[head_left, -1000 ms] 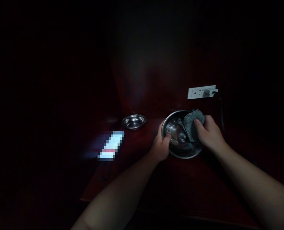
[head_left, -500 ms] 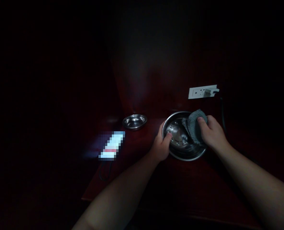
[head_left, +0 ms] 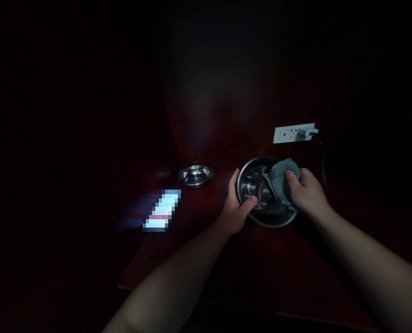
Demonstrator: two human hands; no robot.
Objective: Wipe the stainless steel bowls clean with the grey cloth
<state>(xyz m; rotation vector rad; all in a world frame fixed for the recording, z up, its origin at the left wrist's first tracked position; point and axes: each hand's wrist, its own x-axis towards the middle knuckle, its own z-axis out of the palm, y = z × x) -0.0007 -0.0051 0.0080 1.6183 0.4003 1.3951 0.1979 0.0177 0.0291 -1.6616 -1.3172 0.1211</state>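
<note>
A shiny steel bowl [head_left: 261, 210] stands tilted toward me on a dark red wooden table [head_left: 247, 268]. My left hand [head_left: 234, 209] grips its left rim, thumb inside and fingers behind. My right hand [head_left: 305, 194] is closed on a grey checked cloth [head_left: 279, 178] and presses it against the inside of the bowl at the upper right. The room is very dark, so little else shows.
A smaller steel dish [head_left: 195, 175] sits to the left at the back of the table. A lit phone [head_left: 161, 210] with a dark cord lies near the table's left edge. A white wall socket [head_left: 292, 133] with a plug and black cable is behind the bowl.
The bowl has tipped up more toward me and shifted slightly back. My left thumb has moved along the rim. The cloth in my right hand stays at the bowl's upper right.
</note>
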